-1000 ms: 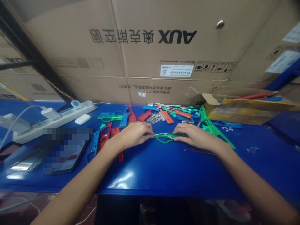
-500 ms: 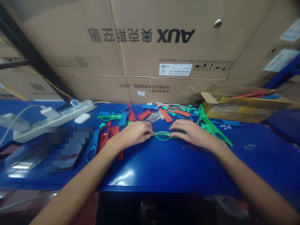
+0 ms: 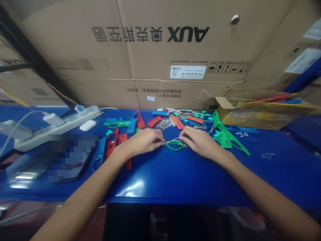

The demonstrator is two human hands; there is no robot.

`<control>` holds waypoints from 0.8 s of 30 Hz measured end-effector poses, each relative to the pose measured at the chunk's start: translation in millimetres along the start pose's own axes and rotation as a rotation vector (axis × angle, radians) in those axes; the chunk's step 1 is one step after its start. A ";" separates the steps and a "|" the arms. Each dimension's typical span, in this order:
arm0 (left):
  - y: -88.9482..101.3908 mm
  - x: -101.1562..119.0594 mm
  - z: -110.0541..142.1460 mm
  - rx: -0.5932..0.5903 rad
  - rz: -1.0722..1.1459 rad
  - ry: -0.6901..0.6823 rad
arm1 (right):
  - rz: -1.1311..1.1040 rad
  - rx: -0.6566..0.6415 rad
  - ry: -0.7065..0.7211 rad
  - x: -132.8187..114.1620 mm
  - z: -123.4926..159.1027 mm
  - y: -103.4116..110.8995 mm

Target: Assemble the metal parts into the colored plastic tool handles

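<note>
A green plastic handle part with a thin metal wire on it lies on the blue table between my hands. My left hand is closed, its fingertips pinching the part's left tip. My right hand covers the part's right end, fingers curled down on it. Red plastic parts and a blue one lie left of my left hand. More green parts lie right of my right hand.
Red, blue and green parts and small metal pieces are scattered at the back. A white power strip, a white earbud case and a phone lie on the left. A cardboard tray stands right; big boxes form the back.
My right hand has slid left along the green part, so less of the part shows between my hands. My left hand keeps its pinch on the tip.
</note>
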State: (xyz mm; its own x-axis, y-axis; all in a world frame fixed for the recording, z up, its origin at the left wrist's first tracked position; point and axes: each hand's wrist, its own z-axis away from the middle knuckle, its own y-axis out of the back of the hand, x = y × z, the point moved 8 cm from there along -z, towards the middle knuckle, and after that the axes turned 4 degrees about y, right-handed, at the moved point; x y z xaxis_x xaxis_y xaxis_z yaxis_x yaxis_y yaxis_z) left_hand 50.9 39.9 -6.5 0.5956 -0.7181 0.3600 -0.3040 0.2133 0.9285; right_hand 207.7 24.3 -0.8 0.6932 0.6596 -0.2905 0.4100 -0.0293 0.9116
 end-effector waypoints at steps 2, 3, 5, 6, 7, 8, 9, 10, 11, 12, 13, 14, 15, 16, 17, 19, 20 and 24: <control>-0.5 0.4 -0.2 -0.015 0.023 -0.003 | 0.014 0.054 -0.045 4.5 -2.6 -2.1; -0.7 0.9 -0.2 -0.020 0.031 -0.005 | 0.014 0.062 -0.073 7.5 -4.0 -4.8; -1.1 2.3 0.0 -0.028 0.046 -0.009 | -0.017 0.041 -0.138 14.4 -6.6 -12.6; -1.0 2.7 0.1 -0.028 0.058 -0.007 | -0.040 0.022 -0.170 17.7 -7.5 -16.6; -0.9 2.8 0.3 -0.027 0.075 0.000 | -0.060 0.004 -0.199 20.3 -8.1 -20.1; -0.8 2.9 0.4 -0.026 0.094 0.006 | -0.075 -0.007 -0.223 22.4 -8.5 -22.5; -0.9 3.0 0.6 -0.026 0.111 0.010 | -0.085 -0.003 -0.243 24.0 -8.7 -23.5; -1.2 3.3 0.7 -0.029 0.121 0.006 | -0.090 0.015 -0.257 25.0 -9.0 -23.1; -1.6 4.1 0.9 -0.034 0.121 -0.006 | -0.097 0.041 -0.262 25.4 -9.5 -22.0; -2.4 5.3 1.0 -0.040 0.109 -0.026 | -0.105 0.071 -0.263 25.5 -10.0 -20.8; -3.3 6.2 1.1 -0.047 0.090 -0.046 | -0.114 0.095 -0.264 25.7 -10.7 -20.1; -4.4 6.9 1.0 -0.054 0.067 -0.063 | -0.120 0.109 -0.268 26.2 -11.4 -20.2; -5.8 7.3 0.9 -0.061 0.041 -0.076 | -0.119 0.109 -0.274 26.9 -12.1 -21.2; -7.2 7.5 0.6 -0.067 0.014 -0.083 | -0.114 0.099 -0.283 28.0 -12.7 -22.5; -8.6 7.6 0.3 -0.071 -0.011 -0.088 | -0.105 0.079 -0.289 29.0 -13.2 -23.9; -10.5 7.7 -0.6 -0.069 -0.054 -0.089 | -0.084 0.035 -0.259 28.2 -13.8 -24.4; -11.0 7.6 -1.0 -0.063 -0.068 -0.087 | -0.076 0.020 -0.220 26.0 -13.7 -22.6; -11.9 7.0 -1.8 -0.046 -0.054 -0.089 | -0.064 -0.024 0.012 10.3 -8.0 -9.5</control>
State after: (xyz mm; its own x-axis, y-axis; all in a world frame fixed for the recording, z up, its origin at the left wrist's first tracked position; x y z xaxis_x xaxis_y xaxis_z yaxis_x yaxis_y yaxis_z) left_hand 60.1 33.6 -14.9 0.5412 -0.7851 0.3013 -0.2375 0.2010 0.9504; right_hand 206.3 37.3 -10.1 0.6590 0.6681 -0.3455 0.4389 0.0315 0.8980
